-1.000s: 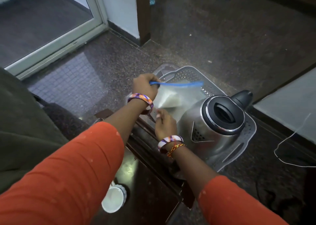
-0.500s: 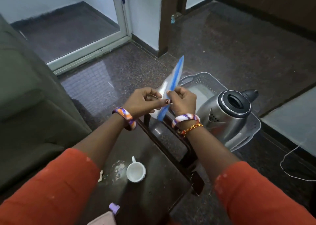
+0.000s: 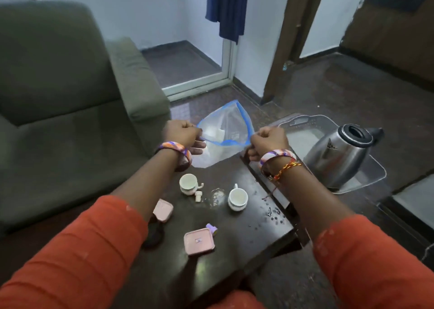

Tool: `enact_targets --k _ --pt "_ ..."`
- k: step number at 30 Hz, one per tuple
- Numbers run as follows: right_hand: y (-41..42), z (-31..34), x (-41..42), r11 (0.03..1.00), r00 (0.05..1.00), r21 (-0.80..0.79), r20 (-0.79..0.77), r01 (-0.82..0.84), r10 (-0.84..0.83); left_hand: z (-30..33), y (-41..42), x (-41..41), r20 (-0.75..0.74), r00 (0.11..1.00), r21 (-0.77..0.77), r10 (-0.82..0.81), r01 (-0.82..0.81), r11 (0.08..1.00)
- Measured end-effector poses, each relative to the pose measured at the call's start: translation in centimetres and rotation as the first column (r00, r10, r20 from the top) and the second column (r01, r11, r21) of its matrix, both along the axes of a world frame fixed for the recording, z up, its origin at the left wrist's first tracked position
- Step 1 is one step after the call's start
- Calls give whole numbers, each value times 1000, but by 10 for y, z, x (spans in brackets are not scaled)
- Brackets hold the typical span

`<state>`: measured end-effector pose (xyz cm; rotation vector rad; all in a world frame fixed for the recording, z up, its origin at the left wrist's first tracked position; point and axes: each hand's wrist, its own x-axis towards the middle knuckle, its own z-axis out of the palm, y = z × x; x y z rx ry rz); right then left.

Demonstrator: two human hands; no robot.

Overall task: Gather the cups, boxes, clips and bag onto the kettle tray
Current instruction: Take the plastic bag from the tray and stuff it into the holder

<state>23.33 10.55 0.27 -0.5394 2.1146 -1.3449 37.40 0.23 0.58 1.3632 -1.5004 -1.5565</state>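
Both hands, left hand (image 3: 182, 133) and right hand (image 3: 266, 139), now pinch the bag (image 3: 223, 132) pulled wide open above the table's (image 3: 234, 250) far edge, left of the kettle (image 3: 340, 153) on its tray (image 3: 373, 172), where earlier it was folded narrow.

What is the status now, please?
Left hand and right hand hold bag open. Cups, boxes remain on table. Tray unobstructed.

No legible text, labels or nos. anywhere; nothing readable.
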Motion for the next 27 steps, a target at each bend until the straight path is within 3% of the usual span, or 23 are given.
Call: enact_targets --k 3,6,8,11,14,17,21,23,27 --pt "9 5 29 998 982 38 -181 -39 46 0 16 25 116 993 -187 38 -16 982" --pt "10 27 64 987 916 -121 -397 -105 49 10 33 42 252 968 -356 5 88 930" --pt "7 38 81 971 906 -73 -382 -227 183 18 43 51 333 943 -439 1 154 886" --pt "4 46 97 920 854 152 -341 -361 392 25 58 63 404 915 -508 27 199 838" --pt "3 57 112 904 752 172 -507 -390 421 30 66 71 446 893 -536 63 210 818" --pt "-1 63 122 870 708 185 -518 -456 481 34 67 77 430 902 -483 52 180 857" --pt "-2 52 116 748 569 495 -490 -442 661 32 67 85 414 904 -434 107 92 896" --pt "1 47 116 706 511 548 -491 -448 706 30 69 86 401 910 -446 110 89 891" --pt "3 46 112 776 643 425 -439 -466 627 35 84 79 427 900 -573 94 189 797"
